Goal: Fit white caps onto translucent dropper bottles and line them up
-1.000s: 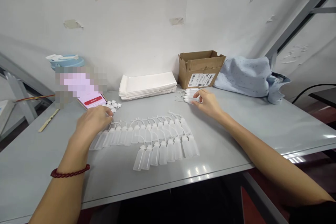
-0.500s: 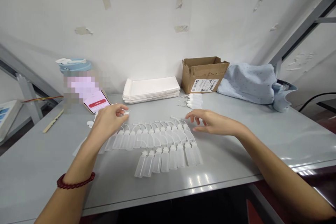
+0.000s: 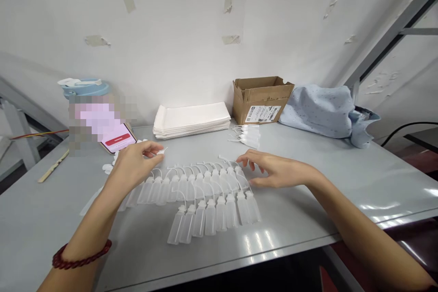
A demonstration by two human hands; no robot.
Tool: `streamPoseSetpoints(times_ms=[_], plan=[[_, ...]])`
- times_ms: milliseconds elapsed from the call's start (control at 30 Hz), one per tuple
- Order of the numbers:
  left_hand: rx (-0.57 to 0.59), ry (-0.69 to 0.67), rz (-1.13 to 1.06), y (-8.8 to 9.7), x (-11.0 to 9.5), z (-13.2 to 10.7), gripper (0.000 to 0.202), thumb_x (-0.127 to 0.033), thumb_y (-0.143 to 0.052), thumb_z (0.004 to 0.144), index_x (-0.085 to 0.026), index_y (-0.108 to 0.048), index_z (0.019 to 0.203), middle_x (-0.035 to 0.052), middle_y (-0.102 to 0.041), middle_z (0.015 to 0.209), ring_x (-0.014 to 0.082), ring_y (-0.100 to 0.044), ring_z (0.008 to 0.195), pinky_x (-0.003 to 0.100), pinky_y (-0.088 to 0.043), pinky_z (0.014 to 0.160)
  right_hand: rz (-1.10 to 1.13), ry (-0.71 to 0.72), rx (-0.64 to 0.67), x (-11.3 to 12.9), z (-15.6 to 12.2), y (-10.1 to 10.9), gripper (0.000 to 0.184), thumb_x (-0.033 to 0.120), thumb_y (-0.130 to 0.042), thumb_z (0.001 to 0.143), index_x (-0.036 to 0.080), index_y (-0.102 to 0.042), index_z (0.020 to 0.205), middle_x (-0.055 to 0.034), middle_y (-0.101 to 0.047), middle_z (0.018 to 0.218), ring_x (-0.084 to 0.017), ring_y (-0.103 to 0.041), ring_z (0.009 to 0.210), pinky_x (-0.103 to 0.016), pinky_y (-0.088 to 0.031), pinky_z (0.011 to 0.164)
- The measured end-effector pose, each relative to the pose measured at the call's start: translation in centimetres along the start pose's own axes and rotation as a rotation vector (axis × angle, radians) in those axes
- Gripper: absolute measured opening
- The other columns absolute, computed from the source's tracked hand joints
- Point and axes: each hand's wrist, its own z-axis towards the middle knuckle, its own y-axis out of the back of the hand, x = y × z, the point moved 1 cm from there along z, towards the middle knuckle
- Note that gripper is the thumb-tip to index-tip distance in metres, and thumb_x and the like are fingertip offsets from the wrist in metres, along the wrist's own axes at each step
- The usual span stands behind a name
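Observation:
Two rows of small translucent squeeze bottles (image 3: 205, 198) lie on the grey table (image 3: 308, 200), each with a thin bent nozzle. My left hand (image 3: 135, 164) hovers over the left end of the back row and pinches a small white cap (image 3: 160, 151) between thumb and forefinger. My right hand (image 3: 273, 169) is at the right end of the back row, fingers spread and curled, touching the last bottle there. A small pile of loose white caps (image 3: 108, 167) lies left of my left hand. A few more bottles (image 3: 248, 136) lie farther back.
A stack of white bags (image 3: 191, 118), an open cardboard box (image 3: 262, 96) and a light blue cloth (image 3: 325, 102) line the wall. A phone (image 3: 118, 139) and a blue jug lid (image 3: 84, 86) sit at the back left. The table's front edge is close.
My right hand came back from the far bottles to the right end of the back row. My left hand lifted from the cap pile with a cap pinched.

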Motion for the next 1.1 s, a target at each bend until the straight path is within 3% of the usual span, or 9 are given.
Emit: streamPoseSetpoints(times_ms=[300, 700, 933, 1100], plan=[[0.015, 0.023, 0.02, -0.3, 0.1, 0.1, 0.036, -0.047, -0.053, 0.068, -0.025, -0.067, 0.093, 0.0001, -0.066, 0.084, 0.021, -0.061, 0.081, 0.029, -0.042, 0.07, -0.054, -0.009, -0.004, 0.1, 0.2, -0.7, 0.063, 0.042, -0.061, 0.078, 0.018, -0.041, 0.132, -0.01, -0.051, 0.113, -0.022, -0.054, 0.091, -0.037, -0.046, 0.082], [0.013, 0.042, -0.006, 0.1, -0.1, -0.1, 0.035, -0.046, -0.055, 0.067, -0.024, -0.067, 0.091, 0.0009, -0.066, 0.083, 0.0211, -0.06, 0.082, 0.029, -0.042, 0.07, 0.015, 0.009, -0.028, -0.5, 0.1, 0.2, 0.048, 0.026, -0.056, 0.078, 0.017, -0.047, 0.125, -0.0097, -0.055, 0.116, -0.022, -0.054, 0.098, -0.032, -0.048, 0.079], [0.024, 0.028, -0.025, -0.1, -0.1, -0.1, 0.034, -0.045, -0.055, 0.068, -0.023, -0.067, 0.09, 0.0014, -0.066, 0.083, 0.0213, -0.06, 0.085, 0.029, -0.042, 0.071, -0.039, 0.03, -0.007, 0.0, 0.3, -0.7, 0.059, 0.037, -0.064, 0.075, 0.018, -0.043, 0.128, -0.0105, -0.048, 0.12, -0.024, -0.052, 0.103, -0.038, -0.045, 0.089], [0.025, 0.043, -0.01, 0.0, -0.1, -0.1, 0.036, -0.047, -0.055, 0.068, -0.024, -0.068, 0.092, 0.0013, -0.066, 0.085, 0.0217, -0.06, 0.083, 0.03, -0.043, 0.07, -0.022, 0.001, -0.006, -0.3, 0.6, -1.1, 0.061, 0.039, -0.064, 0.075, 0.017, -0.043, 0.128, -0.0112, -0.048, 0.119, -0.025, -0.053, 0.102, -0.039, -0.046, 0.088]])
